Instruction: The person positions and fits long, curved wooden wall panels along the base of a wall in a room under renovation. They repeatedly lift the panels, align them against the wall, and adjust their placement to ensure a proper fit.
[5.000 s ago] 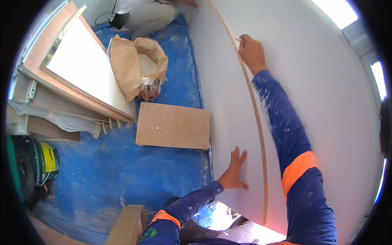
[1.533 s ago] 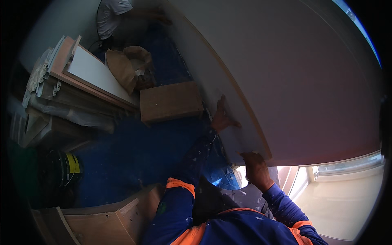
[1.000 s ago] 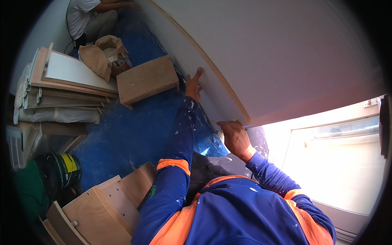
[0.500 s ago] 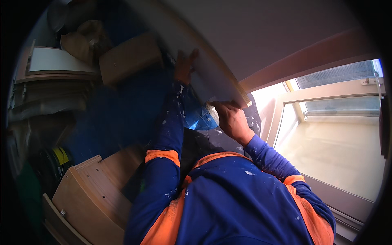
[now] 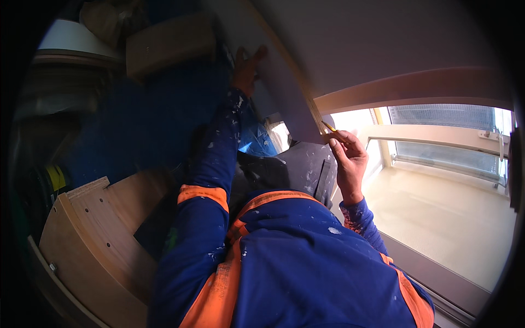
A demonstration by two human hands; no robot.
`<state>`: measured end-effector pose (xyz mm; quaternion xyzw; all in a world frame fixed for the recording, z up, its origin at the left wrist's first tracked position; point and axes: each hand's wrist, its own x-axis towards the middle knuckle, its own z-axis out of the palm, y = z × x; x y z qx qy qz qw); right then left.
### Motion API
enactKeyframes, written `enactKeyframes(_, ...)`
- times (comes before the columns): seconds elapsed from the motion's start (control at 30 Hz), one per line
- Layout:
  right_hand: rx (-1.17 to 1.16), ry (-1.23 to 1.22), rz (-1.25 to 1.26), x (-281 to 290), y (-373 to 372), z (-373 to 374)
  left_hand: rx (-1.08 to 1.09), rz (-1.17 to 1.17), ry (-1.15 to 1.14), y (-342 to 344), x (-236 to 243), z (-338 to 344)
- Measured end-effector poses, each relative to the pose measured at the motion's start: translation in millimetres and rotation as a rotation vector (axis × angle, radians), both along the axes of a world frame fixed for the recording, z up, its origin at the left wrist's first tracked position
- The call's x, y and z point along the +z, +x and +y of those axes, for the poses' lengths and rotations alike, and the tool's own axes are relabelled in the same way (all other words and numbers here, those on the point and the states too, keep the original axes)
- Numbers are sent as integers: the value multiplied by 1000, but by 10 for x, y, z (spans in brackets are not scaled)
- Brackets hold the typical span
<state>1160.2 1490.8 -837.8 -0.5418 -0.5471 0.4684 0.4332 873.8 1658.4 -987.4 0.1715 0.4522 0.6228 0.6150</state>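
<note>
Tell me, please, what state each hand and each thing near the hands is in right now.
left hand: fingers spread, pressed flat on the white panel
right hand: closed on a pencil, tip at the wooden strip
wooden strip: lying along the white panel
white panel: leaning, tilted
brown board: flat on the blue floor cover
curved plywood piece: lying by the person's left side

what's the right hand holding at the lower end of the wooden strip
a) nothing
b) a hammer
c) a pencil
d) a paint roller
c: the right hand pinches a thin yellow pencil in its fingers, its tip at the lower end of the wooden strip that lies on the pale panel, while the left hand presses flat on the panel further up.
</note>
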Motion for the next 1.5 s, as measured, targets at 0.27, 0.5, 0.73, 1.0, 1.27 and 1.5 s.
enactKeyframes(0.27, 7, 3, -25, -180, -133, -218, -41, 87, 7, 6, -17, -301)
enactKeyframes(0.5, 52, 215, -563, 19, -70, -320, -21, 154, 8, 312, 215, -534)
enactKeyframes(0.73, 146, 48, -734, 194, -186, -289, 1, 109, -53, 321, 6, -593)
enactKeyframes(1.0, 255, 301, -778, 147, -159, -339, -119, 80, 55, 284, -64, -582)
enactKeyframes(1.27, 244, 369, -859, 135, -71, -326, -106, 234, 97, 400, -34, -760)
enactKeyframes(1.5, 168, 400, -897, 143, 10, -302, -131, 199, 103, 528, 426, -928)
